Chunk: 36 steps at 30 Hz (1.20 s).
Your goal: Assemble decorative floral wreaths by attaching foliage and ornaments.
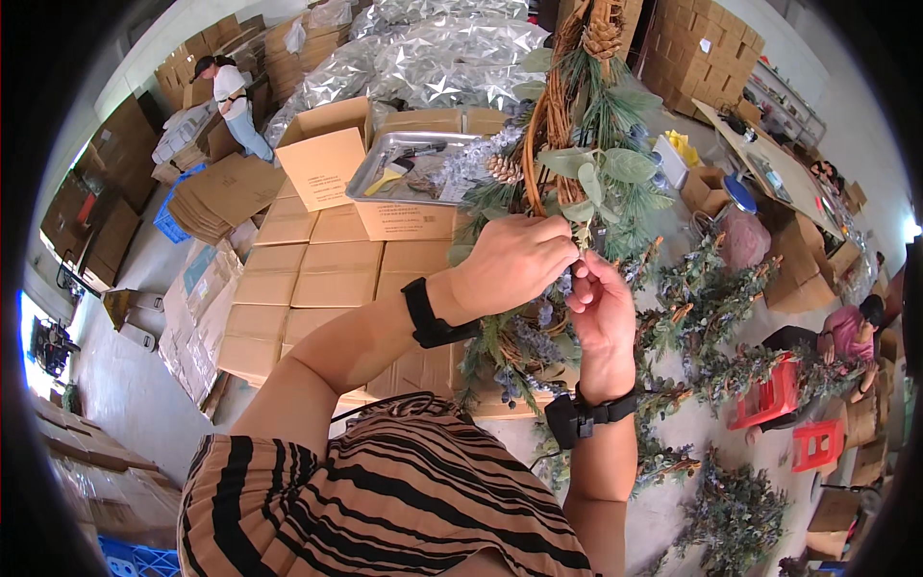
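In front of me stands a wreath of brown twisted vine point(535, 144), dressed with pine needles, pine cones, grey-green leaves and blue berries. My left hand point(514, 267) is closed, pinching the stem of a leafy sprig point(590, 185) at the wreath's middle. Just to its right, my right hand point(602, 306) has its thumb and fingers pinched at the lower end of the same stem, almost touching the left fingertips. What lies between the right fingertips is too small to make out. A pine cone point(504, 169) sits on the vine above my left hand.
Stacked cartons point(332, 274) form the work surface, with a metal tray point(452, 195) of tools and an open box point(322, 159) on them. Leafy garlands point(707, 317) spread at the right, near red stools point(769, 394) and a seated person point(851, 337). Another person point(231, 101) stands far left.
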Tool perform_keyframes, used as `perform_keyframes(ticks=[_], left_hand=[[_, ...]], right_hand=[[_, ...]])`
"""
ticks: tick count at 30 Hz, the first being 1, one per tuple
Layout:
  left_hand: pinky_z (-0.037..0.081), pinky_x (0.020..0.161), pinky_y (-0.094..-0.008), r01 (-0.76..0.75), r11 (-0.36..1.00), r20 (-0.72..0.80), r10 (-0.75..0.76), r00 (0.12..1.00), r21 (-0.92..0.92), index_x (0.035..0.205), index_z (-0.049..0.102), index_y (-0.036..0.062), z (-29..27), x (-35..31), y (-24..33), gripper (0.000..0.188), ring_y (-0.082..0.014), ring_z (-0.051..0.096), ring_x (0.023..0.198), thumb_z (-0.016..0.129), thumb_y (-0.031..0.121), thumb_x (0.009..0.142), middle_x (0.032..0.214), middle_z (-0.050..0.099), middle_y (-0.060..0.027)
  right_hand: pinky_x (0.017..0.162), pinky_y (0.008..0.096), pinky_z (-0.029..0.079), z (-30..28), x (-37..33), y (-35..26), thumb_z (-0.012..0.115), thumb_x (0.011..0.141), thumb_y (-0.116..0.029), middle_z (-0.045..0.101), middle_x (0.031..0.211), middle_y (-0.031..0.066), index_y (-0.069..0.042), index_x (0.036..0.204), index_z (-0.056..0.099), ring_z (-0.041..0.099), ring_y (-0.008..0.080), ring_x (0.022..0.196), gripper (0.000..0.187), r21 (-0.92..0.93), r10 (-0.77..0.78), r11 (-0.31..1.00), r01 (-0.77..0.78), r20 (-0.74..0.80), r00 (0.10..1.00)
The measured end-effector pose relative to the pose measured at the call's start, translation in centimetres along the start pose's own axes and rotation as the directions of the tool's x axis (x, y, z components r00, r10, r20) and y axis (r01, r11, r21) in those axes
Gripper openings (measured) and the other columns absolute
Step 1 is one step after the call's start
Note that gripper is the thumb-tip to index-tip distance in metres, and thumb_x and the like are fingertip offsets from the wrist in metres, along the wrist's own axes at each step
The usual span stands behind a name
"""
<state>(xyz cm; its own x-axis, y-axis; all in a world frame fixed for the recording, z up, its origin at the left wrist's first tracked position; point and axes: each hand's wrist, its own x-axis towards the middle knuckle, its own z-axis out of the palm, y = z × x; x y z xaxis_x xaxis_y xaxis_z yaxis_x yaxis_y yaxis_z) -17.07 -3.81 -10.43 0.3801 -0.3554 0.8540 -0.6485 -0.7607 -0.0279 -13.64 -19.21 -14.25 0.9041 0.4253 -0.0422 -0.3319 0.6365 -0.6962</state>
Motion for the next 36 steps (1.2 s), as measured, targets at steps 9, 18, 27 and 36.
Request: perform_keyframes(ticks=[9, 18, 27, 36], left_hand=[[0.042, 0.054, -0.0313, 0.043, 0.998, -0.014, -0.043, 0.999, 0.036, 0.067, 0.053, 0.0088, 0.1, -0.1, 0.2, 0.010, -0.0195, 0.054, 0.060, 0.060, 0.012, 0.073, 0.072, 0.048, -0.0032], [0.042, 0.055, -0.0323, 0.074, 0.997, -0.017, -0.074, 0.997, 0.024, 0.065, 0.052, 0.0083, 0.4, -0.1, 0.4, 0.012, -0.0199, 0.055, 0.062, 0.059, 0.013, 0.073, 0.072, 0.048, -0.0035], [0.042, 0.055, -0.0326, 0.151, 0.987, -0.026, -0.150, 0.988, 0.058, 0.065, 0.052, 0.0083, 0.6, -0.1, 1.0, 0.012, -0.0200, 0.054, 0.063, 0.058, 0.013, 0.074, 0.071, 0.048, -0.0035], [0.044, 0.058, -0.0326, 0.076, 0.991, 0.083, -0.086, 0.993, 0.111, 0.069, 0.052, 0.0045, 0.2, -0.3, 0.8, 0.007, -0.0208, 0.055, 0.067, 0.057, 0.008, 0.065, 0.075, 0.049, -0.0065]], right_hand=[[0.040, 0.0188, 0.030, 0.5, -0.1, 0.6, 0.057, 0.087, -0.017, 0.052, 0.069, -0.0038, -0.007, 0.078, 0.055, 0.038, 0.0036, 0.046, 0.013, 0.121, 0.043, 0.992, -0.040, -0.023, 0.999], [0.040, 0.0181, 0.029, 0.6, -0.3, 0.7, 0.057, 0.087, -0.015, 0.053, 0.071, -0.0042, -0.007, 0.083, 0.057, 0.038, 0.0033, 0.046, 0.008, 0.177, 0.041, 0.984, -0.038, -0.009, 0.999], [0.041, 0.0181, 0.031, 0.6, -0.2, 1.5, 0.058, 0.085, -0.016, 0.055, 0.070, -0.0041, -0.007, 0.082, 0.058, 0.039, 0.0029, 0.047, 0.009, 0.179, -0.013, 0.984, 0.014, -0.007, 1.000], [0.039, 0.0179, 0.033, 1.3, -0.5, 1.2, 0.063, 0.081, -0.008, 0.059, 0.067, 0.0025, 0.000, 0.084, 0.063, 0.043, 0.0050, 0.043, 0.008, -0.328, -0.413, 0.864, 0.383, -0.023, 0.910]])
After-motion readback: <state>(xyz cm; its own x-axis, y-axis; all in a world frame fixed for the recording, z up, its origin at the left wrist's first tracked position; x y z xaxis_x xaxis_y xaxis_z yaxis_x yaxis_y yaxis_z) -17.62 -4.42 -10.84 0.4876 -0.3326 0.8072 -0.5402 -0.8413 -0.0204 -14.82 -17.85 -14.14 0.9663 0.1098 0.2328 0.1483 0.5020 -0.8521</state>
